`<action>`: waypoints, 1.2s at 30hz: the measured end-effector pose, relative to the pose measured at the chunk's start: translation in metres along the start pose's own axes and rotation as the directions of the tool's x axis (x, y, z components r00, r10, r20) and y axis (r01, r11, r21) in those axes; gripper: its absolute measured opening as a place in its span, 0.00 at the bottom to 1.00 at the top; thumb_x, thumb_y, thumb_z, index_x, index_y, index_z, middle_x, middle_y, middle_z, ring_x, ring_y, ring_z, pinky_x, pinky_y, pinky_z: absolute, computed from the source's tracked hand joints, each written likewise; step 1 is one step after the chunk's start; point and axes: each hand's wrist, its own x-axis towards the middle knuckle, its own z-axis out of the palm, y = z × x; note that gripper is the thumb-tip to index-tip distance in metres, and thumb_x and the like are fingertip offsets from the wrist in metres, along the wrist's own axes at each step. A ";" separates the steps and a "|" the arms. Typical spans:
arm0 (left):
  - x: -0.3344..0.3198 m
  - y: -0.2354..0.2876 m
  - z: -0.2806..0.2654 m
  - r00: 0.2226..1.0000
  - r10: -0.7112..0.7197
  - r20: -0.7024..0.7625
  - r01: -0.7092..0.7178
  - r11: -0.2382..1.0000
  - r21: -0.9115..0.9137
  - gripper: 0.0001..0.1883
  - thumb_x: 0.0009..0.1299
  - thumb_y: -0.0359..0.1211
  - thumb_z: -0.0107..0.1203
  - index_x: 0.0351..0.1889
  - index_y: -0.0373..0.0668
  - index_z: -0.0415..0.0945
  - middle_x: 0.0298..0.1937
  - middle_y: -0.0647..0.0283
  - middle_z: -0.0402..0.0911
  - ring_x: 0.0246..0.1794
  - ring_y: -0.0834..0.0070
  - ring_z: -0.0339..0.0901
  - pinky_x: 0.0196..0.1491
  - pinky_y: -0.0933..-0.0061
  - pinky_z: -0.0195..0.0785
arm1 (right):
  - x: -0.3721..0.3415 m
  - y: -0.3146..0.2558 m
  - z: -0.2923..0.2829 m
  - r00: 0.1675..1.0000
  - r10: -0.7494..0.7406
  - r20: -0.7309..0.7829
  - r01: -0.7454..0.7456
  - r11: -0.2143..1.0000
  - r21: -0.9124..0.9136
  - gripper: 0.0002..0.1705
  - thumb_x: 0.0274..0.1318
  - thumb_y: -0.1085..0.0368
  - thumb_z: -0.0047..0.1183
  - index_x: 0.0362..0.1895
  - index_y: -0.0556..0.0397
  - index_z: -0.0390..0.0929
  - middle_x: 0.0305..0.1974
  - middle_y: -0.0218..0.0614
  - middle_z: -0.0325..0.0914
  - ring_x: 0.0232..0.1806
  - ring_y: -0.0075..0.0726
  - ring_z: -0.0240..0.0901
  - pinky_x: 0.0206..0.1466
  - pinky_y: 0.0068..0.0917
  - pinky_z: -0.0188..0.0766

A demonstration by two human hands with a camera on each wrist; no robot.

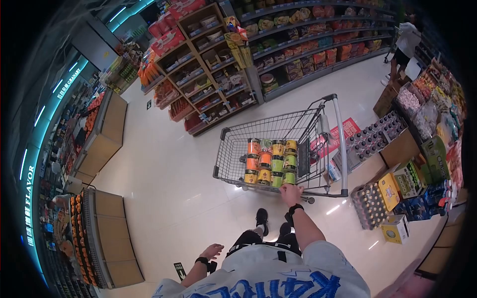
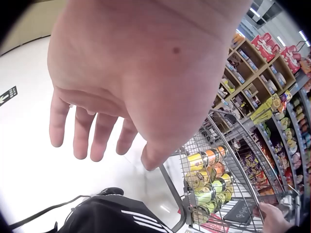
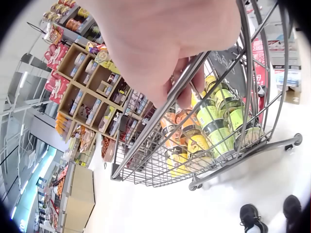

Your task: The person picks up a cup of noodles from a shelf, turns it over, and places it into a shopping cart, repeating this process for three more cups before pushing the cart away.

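A metal wire shopping cart (image 1: 233,131) stands in front of me, its grey push handle (image 1: 342,144) off to the right. My right hand (image 1: 291,193) grips the top rail on the cart's near side. In the right wrist view the thumb and fingers of that right hand (image 3: 165,43) curl round the rail (image 3: 146,128). Inside the basket sit several round tubs (image 1: 264,159) with orange, yellow and green labels, stacked close together. At my left side the left hand (image 1: 212,251) hangs free. The left wrist view shows this left hand (image 2: 131,82) with loose fingers and nothing held.
Wooden shelves (image 1: 208,64) and long snack racks (image 1: 318,44) stand beyond the cart. On the right are shrink-wrapped bottles (image 1: 370,206), a yellow-and-white box (image 1: 396,229) and heaped packets. A person in white (image 1: 407,42) is at the far right. Wooden counters (image 1: 113,233) line the left.
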 end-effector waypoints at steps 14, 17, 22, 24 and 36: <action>0.006 -0.039 -0.012 0.992 0.124 0.020 -0.124 0.992 0.020 0.31 0.69 0.53 0.56 0.64 0.46 0.69 0.57 0.60 0.76 0.56 0.67 0.73 0.54 0.59 0.68 | -0.108 -0.011 0.020 0.987 -0.062 0.145 0.115 0.911 -0.395 0.20 0.62 0.45 0.48 0.39 0.42 0.86 0.39 0.35 0.82 0.49 0.45 0.74 0.58 0.50 0.55; 0.010 -0.056 -0.046 0.986 0.163 0.029 -0.163 0.987 0.012 0.31 0.69 0.52 0.56 0.65 0.47 0.69 0.57 0.59 0.76 0.56 0.67 0.73 0.55 0.58 0.68 | -0.128 -0.037 0.035 0.973 0.034 0.230 0.073 0.895 -0.440 0.20 0.62 0.44 0.47 0.40 0.40 0.86 0.41 0.36 0.83 0.50 0.47 0.73 0.58 0.49 0.55; 0.013 -0.105 -0.069 0.982 0.145 0.117 -0.151 0.988 0.041 0.26 0.70 0.48 0.56 0.62 0.47 0.72 0.59 0.62 0.76 0.58 0.69 0.72 0.56 0.57 0.69 | -0.166 -0.054 0.050 0.973 0.067 0.222 0.044 0.886 -0.461 0.22 0.62 0.40 0.47 0.40 0.37 0.86 0.38 0.35 0.84 0.49 0.45 0.75 0.57 0.45 0.58; 0.026 -0.142 -0.076 0.958 0.064 0.280 -0.100 0.988 0.114 0.21 0.70 0.44 0.55 0.57 0.46 0.77 0.56 0.67 0.78 0.53 0.71 0.75 0.53 0.58 0.72 | -0.181 -0.056 0.059 0.974 0.083 0.213 0.024 0.888 -0.459 0.21 0.61 0.40 0.48 0.40 0.36 0.87 0.38 0.35 0.84 0.48 0.44 0.75 0.56 0.45 0.57; 0.016 -0.286 -0.076 0.878 -0.013 0.478 -0.080 0.982 0.174 0.18 0.67 0.51 0.50 0.43 0.50 0.78 0.36 0.74 0.76 0.36 0.80 0.73 0.43 0.71 0.70 | -0.302 -0.072 0.089 0.946 0.243 0.215 -0.126 0.885 -0.448 0.25 0.65 0.37 0.42 0.45 0.35 0.85 0.42 0.37 0.84 0.50 0.49 0.77 0.59 0.51 0.58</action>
